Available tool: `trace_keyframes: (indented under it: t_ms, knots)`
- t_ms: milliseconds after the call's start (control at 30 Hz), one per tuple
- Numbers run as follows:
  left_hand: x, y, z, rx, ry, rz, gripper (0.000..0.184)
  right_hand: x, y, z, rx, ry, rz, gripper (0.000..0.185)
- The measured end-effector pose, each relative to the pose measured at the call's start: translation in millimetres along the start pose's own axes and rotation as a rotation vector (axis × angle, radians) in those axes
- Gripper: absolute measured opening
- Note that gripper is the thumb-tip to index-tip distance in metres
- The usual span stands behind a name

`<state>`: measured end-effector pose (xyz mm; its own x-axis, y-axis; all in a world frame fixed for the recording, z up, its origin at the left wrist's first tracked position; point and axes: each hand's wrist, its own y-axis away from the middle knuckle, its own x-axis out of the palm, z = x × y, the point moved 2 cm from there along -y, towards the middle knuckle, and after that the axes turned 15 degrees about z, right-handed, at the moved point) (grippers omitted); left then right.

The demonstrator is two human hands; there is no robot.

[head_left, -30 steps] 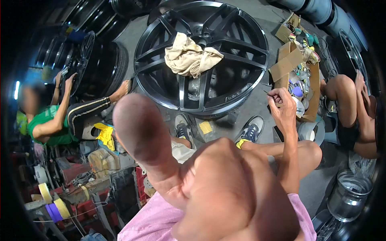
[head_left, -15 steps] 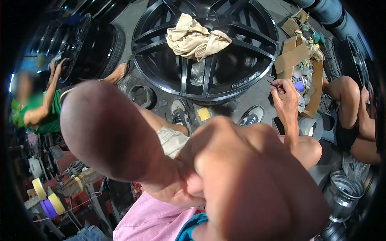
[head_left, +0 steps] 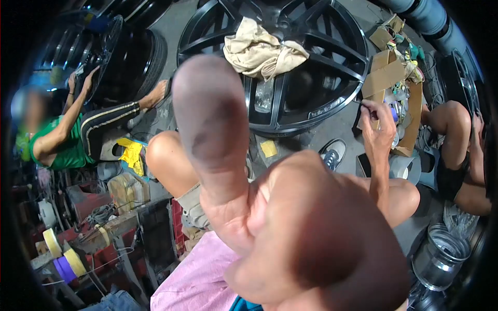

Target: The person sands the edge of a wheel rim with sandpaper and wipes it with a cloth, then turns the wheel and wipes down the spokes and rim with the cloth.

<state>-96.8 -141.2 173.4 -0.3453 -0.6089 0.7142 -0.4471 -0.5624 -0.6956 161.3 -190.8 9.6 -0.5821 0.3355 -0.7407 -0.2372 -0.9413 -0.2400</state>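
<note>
My left hand [head_left: 290, 228] is blurred and very close to the camera, its thumb stretched upward and its other fingers curled; whatever they may hold is hidden. At the right, my right hand [head_left: 378, 127] pinches a thin dark tool [head_left: 358, 102], beside an open cardboard box [head_left: 412, 124]. A large black spoked wheel rim [head_left: 324, 106] lies flat at the top centre. On its hub rests a crumpled beige cloth [head_left: 264, 52], partly behind my left thumb.
A person in green [head_left: 65, 137] sits at the left by an upright wheel [head_left: 137, 67]. Another person's bare knee [head_left: 454, 122] shows at the right. Tape rolls [head_left: 67, 267] hang lower left; a silver rim [head_left: 441, 259] stands lower right. A yellow square [head_left: 268, 149] lies on the floor.
The view has shifted. My left hand stays close to the camera, its thumb now more upright and farther right than half a second ago. My right hand still pinches the thin tool near the box.
</note>
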Motion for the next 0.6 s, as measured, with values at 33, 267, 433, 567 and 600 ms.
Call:
trace_keyframes:
  t_ms: [33,267,433,567,600]
  knots:
    - [1,1,-4,0.003,-0.009,0.002,0.062,-1,-2,0,-0.03,0.007,-0.029,0.016]
    - [-6,4,-37,-0.029,-0.176,0.024,0.062,4,-1,-6,-0.086,0.076,-0.115,0.024]
    - [-2,-7,-73,-0.178,-0.879,0.028,0.067,7,-4,-10,-0.214,0.226,-0.203,0.033]
    - [15,11,-120,-0.225,-1.63,-0.176,0.068,20,-9,-10,-0.344,0.362,-0.148,0.045]
    - [13,18,-132,-0.165,-1.817,-0.199,0.064,23,-6,-7,-0.342,0.364,-0.148,0.045]
